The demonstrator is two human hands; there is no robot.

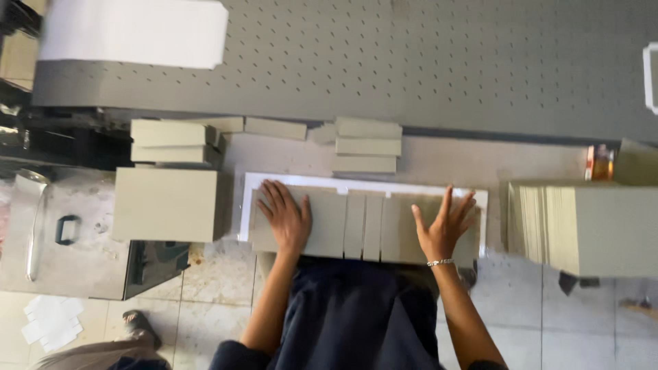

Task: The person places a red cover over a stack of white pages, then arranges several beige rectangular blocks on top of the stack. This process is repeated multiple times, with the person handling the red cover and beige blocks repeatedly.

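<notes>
Two hands press flat on a row of grey-beige rectangular board panels [356, 226] laid side by side on a white sheet [363, 186] at the near edge of the tabletop [480, 161]. The left hand [286, 218] lies palm down, fingers spread, on the leftmost panel. The right hand [444, 226], a thin bracelet at its wrist, lies spread on the rightmost panel. The hands are well apart, both opened out, gripping nothing. Between them sit two narrow strips with thin gaps.

Risk, as judged: uneven pressure could slide a panel sideways and close or widen the gaps between strips. The row sits at the tabletop's edge, so a nudge toward the body could tip panels off. The white sheet could crease under a dragging palm.

Materials: panels look like matte, stiff cardboard, sharp-cornered, uniform in tone. The white sheet looks thin and smooth, showing as a border along the top and sides.

Surroundings: small stacks of grey-beige boards [367, 145] beyond the sheet; a larger stack of boards [166, 203] to the left; a tall pile of thin grey sheets [582, 226] to the right, edges fanned. A grey perforated machine bed [445, 62] runs behind, carrying a white sheet at its far left. Tiled floor [219, 274] below.
</notes>
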